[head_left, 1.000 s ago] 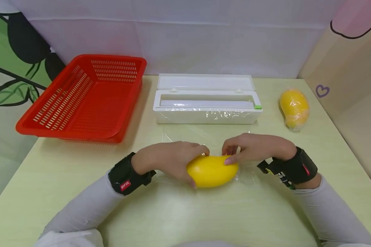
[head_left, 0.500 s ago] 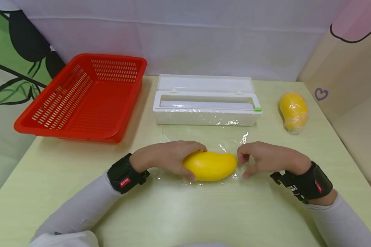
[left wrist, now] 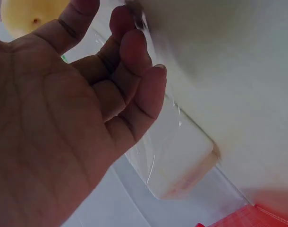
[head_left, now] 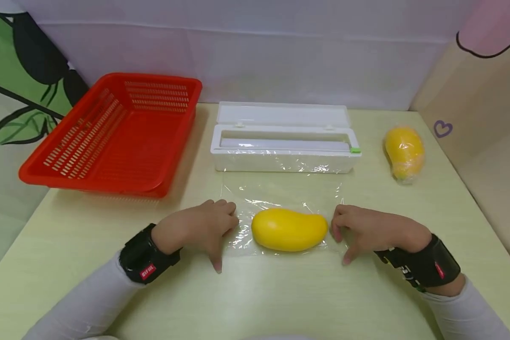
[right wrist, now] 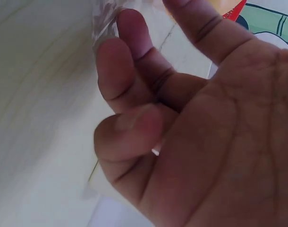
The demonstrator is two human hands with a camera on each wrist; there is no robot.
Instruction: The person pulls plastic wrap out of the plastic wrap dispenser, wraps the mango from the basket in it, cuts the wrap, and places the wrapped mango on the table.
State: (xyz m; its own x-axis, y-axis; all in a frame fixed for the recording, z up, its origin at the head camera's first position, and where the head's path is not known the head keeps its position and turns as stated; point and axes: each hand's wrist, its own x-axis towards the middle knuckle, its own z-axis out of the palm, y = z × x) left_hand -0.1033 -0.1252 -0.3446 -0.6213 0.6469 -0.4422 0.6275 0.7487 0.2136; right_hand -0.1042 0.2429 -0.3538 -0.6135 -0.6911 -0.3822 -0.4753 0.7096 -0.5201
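Note:
A smooth yellow mango (head_left: 290, 230) lies on a sheet of clear plastic wrap (head_left: 280, 190) spread across the table. To the left of the fruit, my left hand (head_left: 199, 231) is at the sheet's left edge, thumb spread away from the bent fingers. My right hand (head_left: 363, 229) sits just beyond the fruit's right end, fingertips at the opposite edge of the film. In the right wrist view, crumpled plastic wrap (right wrist: 104, 21) meets the fingertips, and the thumb stands apart from them. The left wrist view shows loosely bent fingers (left wrist: 151, 92) with the mango (left wrist: 33, 16) behind.
Behind the sheet stands a white wrap dispenser (head_left: 284, 160) with its lid up and a roll inside. A red slotted basket (head_left: 165, 165) is at the back left. Another mango (head_left: 404, 153), wrapped in film, lies at the back right near the side wall.
The mango was held by both hands and set down on the film. My right hand let go first and moved right; my left hand then released it and moved left.

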